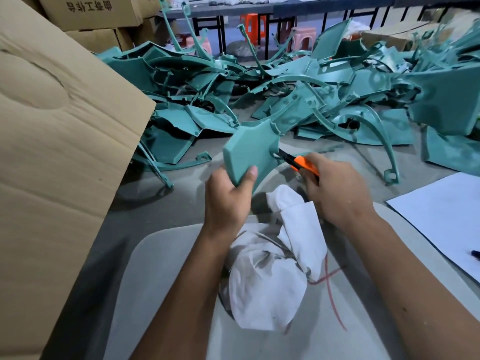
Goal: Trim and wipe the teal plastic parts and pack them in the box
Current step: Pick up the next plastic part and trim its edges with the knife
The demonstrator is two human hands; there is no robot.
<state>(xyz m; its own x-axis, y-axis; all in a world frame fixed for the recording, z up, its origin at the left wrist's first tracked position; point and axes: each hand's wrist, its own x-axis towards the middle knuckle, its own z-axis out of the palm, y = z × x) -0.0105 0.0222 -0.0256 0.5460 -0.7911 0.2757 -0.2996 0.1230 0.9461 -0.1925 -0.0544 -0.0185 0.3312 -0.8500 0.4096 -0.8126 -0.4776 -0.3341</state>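
My left hand [227, 201] grips the lower edge of a flat teal plastic part [249, 149], held upright above the floor. My right hand [335, 190] holds an orange utility knife [302, 163], its dark blade touching the part's right edge. A crumpled white cloth [275, 271] lies on my lap on a grey board [161, 281], below both hands. A large heap of teal plastic parts [285, 94] covers the floor ahead. The open cardboard box [59, 141] stands at the left, its flap tilted towards me.
Stacked cardboard cartons [91, 11] sit at the back left. A white sheet [446, 219] with a pen lies at the right. Orange and pink stools [253, 24] stand under dark tables at the back. Bare grey floor shows between my hands and the heap.
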